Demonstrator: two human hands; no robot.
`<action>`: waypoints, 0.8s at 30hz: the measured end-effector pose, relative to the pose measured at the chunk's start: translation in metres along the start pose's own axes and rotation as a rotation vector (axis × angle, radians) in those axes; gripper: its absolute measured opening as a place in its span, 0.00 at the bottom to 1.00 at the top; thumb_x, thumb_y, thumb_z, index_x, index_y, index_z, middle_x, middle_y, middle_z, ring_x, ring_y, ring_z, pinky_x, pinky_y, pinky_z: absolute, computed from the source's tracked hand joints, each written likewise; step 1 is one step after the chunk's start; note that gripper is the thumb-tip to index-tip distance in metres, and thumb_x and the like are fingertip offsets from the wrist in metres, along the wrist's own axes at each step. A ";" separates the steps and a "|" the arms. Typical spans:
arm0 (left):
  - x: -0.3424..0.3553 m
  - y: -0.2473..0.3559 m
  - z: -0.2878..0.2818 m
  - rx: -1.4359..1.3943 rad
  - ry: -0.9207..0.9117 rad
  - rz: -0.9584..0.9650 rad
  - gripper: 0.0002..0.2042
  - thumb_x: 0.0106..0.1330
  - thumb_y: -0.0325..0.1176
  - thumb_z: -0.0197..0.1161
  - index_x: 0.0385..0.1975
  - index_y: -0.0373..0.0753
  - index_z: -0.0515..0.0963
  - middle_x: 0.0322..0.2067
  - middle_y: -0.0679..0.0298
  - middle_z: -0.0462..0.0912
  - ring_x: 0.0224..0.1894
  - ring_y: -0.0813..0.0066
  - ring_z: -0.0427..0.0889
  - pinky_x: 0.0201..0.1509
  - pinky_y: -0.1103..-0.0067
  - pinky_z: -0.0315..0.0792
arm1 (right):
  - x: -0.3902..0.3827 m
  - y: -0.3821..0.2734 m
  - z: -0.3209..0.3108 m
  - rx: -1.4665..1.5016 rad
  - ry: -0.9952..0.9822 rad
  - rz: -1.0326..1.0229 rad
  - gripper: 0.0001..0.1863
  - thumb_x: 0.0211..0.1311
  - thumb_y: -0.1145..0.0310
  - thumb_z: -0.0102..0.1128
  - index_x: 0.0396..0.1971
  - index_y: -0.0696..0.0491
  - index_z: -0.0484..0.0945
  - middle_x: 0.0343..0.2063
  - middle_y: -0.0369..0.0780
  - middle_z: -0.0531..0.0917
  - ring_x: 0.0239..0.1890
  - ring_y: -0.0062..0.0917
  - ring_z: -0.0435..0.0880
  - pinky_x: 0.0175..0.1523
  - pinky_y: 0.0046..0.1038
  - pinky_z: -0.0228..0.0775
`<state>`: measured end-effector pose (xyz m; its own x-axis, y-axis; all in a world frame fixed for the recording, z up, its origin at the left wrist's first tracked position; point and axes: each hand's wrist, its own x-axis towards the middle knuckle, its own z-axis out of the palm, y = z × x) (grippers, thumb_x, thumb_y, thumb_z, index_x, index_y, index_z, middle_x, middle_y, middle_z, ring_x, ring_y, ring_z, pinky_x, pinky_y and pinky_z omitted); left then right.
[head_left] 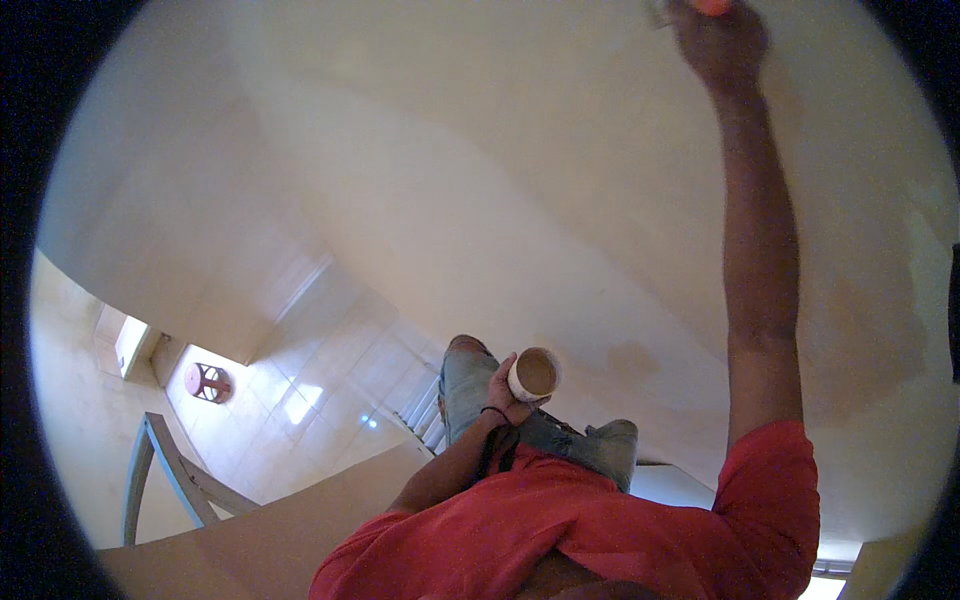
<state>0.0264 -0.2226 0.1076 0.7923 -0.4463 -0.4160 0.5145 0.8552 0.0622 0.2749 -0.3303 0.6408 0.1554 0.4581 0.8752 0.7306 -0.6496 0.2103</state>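
My left hand (508, 393) is wrapped round a white cup (515, 380) in front of my legs. Light brown paint-like liquid (537, 373) fills much of the cup. At the top edge, my outstretched right hand (722, 42) is closed against the pale wall (520, 150). It grips what looks like a paintbrush; an orange-red part (712, 6) shows above the fist and a blurred pale end pokes out on its left. The picture's edge cuts off the rest. Darker beige patches (865, 340) and a paler band mark the wall.
Far below at the left, a pinkish stool (207, 383) stands on a shiny tiled floor (350, 365). A blue-grey metal frame (165, 455) rises at the lower left, beside a beige ledge or low wall (290, 510). Ladder-like rungs (428, 412) show beside my leg.
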 end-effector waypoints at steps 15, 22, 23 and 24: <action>0.027 -0.019 -0.030 0.102 0.098 -0.047 0.28 0.63 0.61 0.46 0.54 0.51 0.75 0.52 0.60 0.79 0.54 0.51 0.77 0.47 0.53 0.72 | -0.461 -0.110 -0.102 0.855 0.655 1.851 0.12 0.50 0.78 0.68 0.32 0.51 0.75 0.27 0.33 0.79 0.28 0.24 0.80 0.31 0.29 0.75; 0.002 -0.030 0.030 0.310 0.093 0.023 0.28 0.61 0.61 0.49 0.54 0.49 0.74 0.51 0.55 0.78 0.50 0.45 0.77 0.43 0.55 0.74 | -0.618 -0.175 -0.156 1.172 1.427 2.073 0.05 0.57 0.72 0.65 0.32 0.50 0.78 0.26 0.37 0.81 0.25 0.26 0.79 0.29 0.29 0.77; -0.001 -0.028 0.032 0.301 0.042 0.005 0.28 0.61 0.61 0.49 0.54 0.49 0.74 0.52 0.55 0.78 0.50 0.45 0.77 0.42 0.55 0.75 | -0.625 -0.181 -0.163 1.214 1.461 2.059 0.05 0.57 0.71 0.65 0.32 0.51 0.78 0.27 0.37 0.81 0.25 0.26 0.80 0.29 0.29 0.77; 0.002 -0.024 0.024 0.244 -0.040 -0.057 0.29 0.61 0.61 0.50 0.54 0.49 0.74 0.52 0.54 0.78 0.50 0.45 0.77 0.42 0.56 0.76 | -0.646 -0.182 -0.165 1.178 1.554 1.985 0.05 0.57 0.71 0.65 0.31 0.52 0.78 0.27 0.38 0.82 0.26 0.26 0.81 0.31 0.26 0.79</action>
<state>0.0234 -0.2506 0.1270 0.7697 -0.5058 -0.3895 0.6186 0.7417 0.2593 -0.0682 -0.6083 0.1092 0.6840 -0.4946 -0.5362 0.4014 0.8689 -0.2896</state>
